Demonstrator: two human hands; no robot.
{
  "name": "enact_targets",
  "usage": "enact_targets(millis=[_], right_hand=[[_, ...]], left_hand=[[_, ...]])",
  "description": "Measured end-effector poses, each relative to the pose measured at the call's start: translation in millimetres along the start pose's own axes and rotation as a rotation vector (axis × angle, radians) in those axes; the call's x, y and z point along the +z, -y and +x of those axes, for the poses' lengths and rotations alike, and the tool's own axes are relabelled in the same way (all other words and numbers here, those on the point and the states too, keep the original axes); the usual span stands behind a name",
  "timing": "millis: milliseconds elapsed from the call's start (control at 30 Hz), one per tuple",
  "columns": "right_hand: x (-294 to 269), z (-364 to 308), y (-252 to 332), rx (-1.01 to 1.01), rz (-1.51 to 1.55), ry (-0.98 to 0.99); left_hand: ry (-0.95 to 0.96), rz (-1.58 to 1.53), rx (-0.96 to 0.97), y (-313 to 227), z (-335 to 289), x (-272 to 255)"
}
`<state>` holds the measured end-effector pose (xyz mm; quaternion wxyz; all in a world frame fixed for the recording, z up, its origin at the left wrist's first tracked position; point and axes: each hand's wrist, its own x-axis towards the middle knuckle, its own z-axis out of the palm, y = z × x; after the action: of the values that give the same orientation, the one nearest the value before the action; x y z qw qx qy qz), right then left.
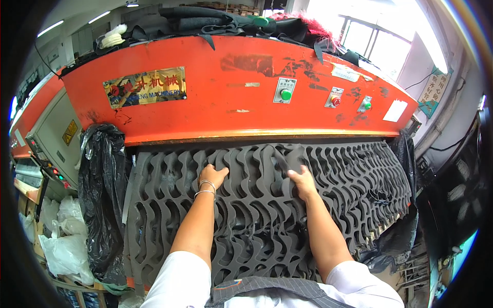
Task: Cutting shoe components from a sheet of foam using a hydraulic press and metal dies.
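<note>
A dark grey foam sheet [233, 192], cut through with rows of wavy, curved slots, lies in front of me below the orange machine. My left hand [212, 177], with two bracelets at its wrist, rests on its upper left part. The thumb there is spread from the fingers, and nothing shows between them. To the right, my right hand [303, 183] grips a loose grey foam piece [289, 156] near the sheet's far edge. That piece is smeared by motion, so its outline is unclear. Parts of the fingertips on both hands are hidden.
The orange machine [205, 115] spans the far side, with a green button [285, 95] and a red button [336, 101] on its front. Black plastic [102, 200] hangs at left, beside white plastic bags [64, 251]. Dark scraps [205, 23] lie on top.
</note>
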<state>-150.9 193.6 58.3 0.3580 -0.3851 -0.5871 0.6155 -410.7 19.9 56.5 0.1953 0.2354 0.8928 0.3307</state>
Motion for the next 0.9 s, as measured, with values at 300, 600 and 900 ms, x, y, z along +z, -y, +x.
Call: enact_targets(millis=[300,600,900], right_hand=[[-119.5,-115.7,105.7,-0.680,0.694,-0.166],[88.4,4.5,27.3,-0.094,-0.324,0.210],[95.7,35.6,15.3,0.068,-0.892,0.261]], left_hand=[[-0.263,-0.661,0.423,15.1,-28.7,7.3],[-0.180,-1.057,0.496,9.2,-117.0,-24.4],[-0.105,-1.102,0.538,-58.6,-189.5,-80.7]])
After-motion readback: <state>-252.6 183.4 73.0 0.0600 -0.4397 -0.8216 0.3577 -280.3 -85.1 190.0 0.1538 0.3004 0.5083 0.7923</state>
